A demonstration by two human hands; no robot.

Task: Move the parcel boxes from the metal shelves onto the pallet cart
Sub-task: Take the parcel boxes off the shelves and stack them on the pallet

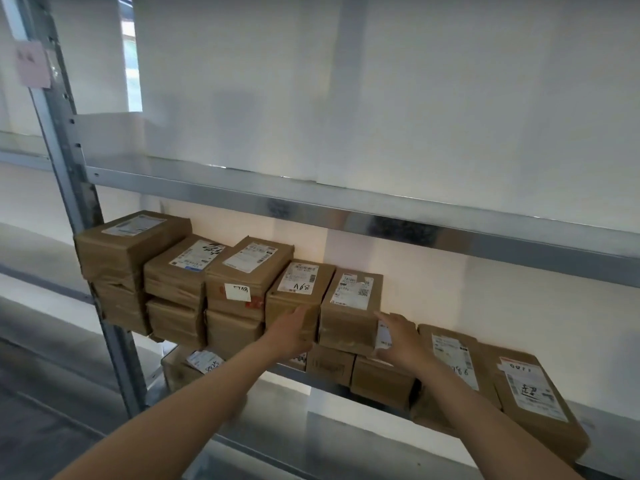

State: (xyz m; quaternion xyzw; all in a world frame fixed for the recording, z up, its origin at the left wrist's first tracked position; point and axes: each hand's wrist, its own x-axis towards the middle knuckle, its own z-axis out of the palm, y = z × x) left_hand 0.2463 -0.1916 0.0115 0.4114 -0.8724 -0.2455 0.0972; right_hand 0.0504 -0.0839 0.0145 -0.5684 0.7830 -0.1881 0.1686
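Left hand [292, 329], right hand [398, 337] reach forward, flanking parcel box [349, 306].

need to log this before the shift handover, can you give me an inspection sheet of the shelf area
Surface: metal shelf, loaded two layers high at the left.
Job's things: brown parcel boxes with labels; pallet cart not in view.
Clutter: pink note on the upright.
Grippers: left hand flat at the A68 box front; right hand flat at the neighbouring box, right side.
Cables: nothing seen.
Surroundings: white wall behind.
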